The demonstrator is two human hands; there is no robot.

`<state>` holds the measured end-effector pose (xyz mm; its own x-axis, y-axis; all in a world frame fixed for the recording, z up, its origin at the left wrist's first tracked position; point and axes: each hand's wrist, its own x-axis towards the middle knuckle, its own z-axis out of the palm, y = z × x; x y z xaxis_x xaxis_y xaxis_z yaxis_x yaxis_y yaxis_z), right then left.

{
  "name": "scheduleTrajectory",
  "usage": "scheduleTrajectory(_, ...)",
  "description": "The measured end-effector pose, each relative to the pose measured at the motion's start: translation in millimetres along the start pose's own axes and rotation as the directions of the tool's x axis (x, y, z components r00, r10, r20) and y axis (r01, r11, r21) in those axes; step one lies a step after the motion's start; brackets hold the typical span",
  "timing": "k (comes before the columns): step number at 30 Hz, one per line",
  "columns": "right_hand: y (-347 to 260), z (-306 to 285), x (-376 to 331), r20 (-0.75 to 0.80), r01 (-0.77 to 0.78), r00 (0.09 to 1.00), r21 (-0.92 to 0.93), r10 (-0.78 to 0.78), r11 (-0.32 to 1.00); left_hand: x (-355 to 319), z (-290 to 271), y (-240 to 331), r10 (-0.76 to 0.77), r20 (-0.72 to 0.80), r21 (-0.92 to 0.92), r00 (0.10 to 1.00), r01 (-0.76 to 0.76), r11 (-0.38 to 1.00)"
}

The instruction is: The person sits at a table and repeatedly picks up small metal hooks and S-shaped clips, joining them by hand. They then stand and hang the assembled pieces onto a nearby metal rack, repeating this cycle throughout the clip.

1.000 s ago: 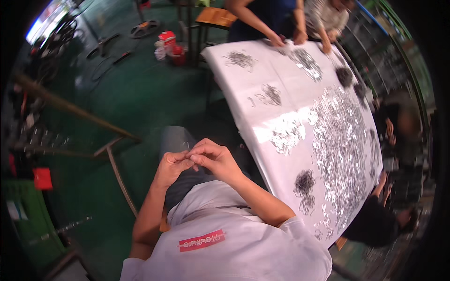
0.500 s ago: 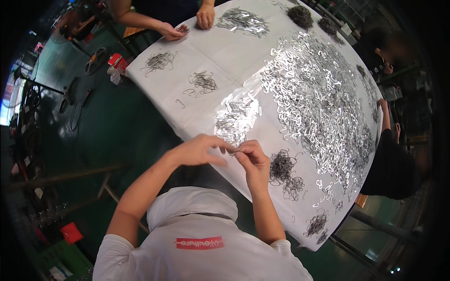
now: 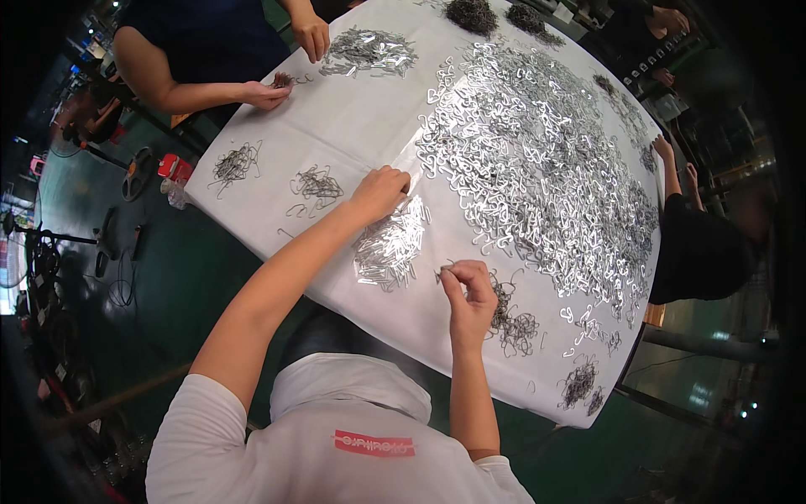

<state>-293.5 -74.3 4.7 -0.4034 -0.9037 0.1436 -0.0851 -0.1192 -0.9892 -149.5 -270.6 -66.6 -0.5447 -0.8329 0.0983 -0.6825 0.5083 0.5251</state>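
Observation:
My left hand (image 3: 382, 193) is curled low over the white table cover, at the far edge of a small pile of shiny flat metal strips (image 3: 393, 245). Its fingertips are turned away, so whatever they hold is hidden. Nearer me, my right hand (image 3: 470, 292) is closed in a pinch, with dark thin wire hooks (image 3: 442, 271) poking out past thumb and forefinger. Just right of that hand lies a tangled pile of dark wire hooks (image 3: 515, 329). Beyond both hands spreads a wide heap of silver bent hooks (image 3: 537, 151).
At the far left, a person's hands (image 3: 267, 94) work over the table near another pile of metal strips (image 3: 369, 52). Small wire piles (image 3: 317, 185) lie left of my forearm. Another person's arm (image 3: 667, 164) rests at the right edge. A red container (image 3: 175, 167) stands off the left corner.
My hands, together before, are now apart: the left has reached forward over the strips, the right has shifted slightly right. The view has shifted, and the co-worker's hands have spread apart.

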Motion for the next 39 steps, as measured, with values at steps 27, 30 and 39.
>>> scheduleTrajectory(27,57,166,75,0.641,0.574,0.741,-0.447,-0.202,0.686,-170,-139,-7,-0.503,-0.505,-0.667,0.701,0.053,0.743)
scheduleTrajectory(30,81,195,83,0.798,0.743,0.588,-0.47,-0.13,0.477,-194,-151,-20,-0.58,-0.504,-0.682,0.64,0.117,0.722)
scheduleTrajectory(39,75,176,93,0.695,0.639,0.718,-0.677,0.034,0.365,-227,-149,-37,-0.684,-0.462,-0.755,0.565,0.153,0.637)
